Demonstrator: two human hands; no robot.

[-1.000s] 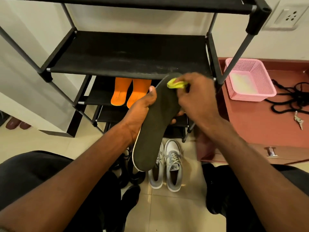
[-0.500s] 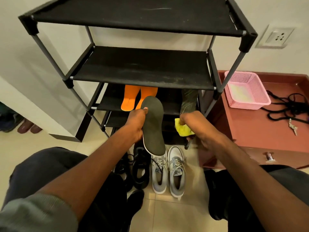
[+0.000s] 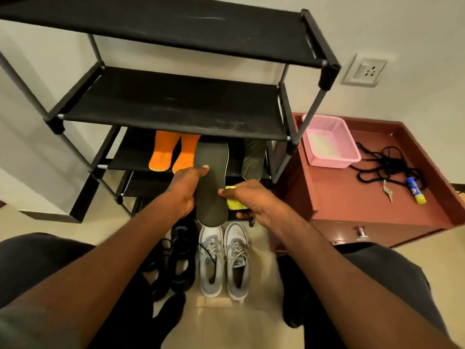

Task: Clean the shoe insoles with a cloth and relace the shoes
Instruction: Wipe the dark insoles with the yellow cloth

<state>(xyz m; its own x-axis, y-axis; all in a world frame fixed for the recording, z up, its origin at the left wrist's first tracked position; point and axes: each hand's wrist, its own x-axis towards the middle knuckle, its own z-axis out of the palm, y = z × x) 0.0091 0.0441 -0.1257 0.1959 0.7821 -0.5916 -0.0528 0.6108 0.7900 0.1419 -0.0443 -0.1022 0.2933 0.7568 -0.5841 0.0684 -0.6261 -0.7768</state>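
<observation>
Up goes the insole (image 3: 211,182) toward the rack (image 3: 176,122), left hand (image 3: 185,190) gripping its edge; right hand (image 3: 254,200) clutches the cloth (image 3: 233,201) just beside it. No writing is legible.

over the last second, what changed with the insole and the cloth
The right hand took the yellow cloth off the dark insole's toe end and lowered it beside the insole's right edge. The left hand carried the insole forward, its toe now at the rack's lower shelf. Both grips are unchanged; the orange insoles and grey shoes stayed put.
</observation>
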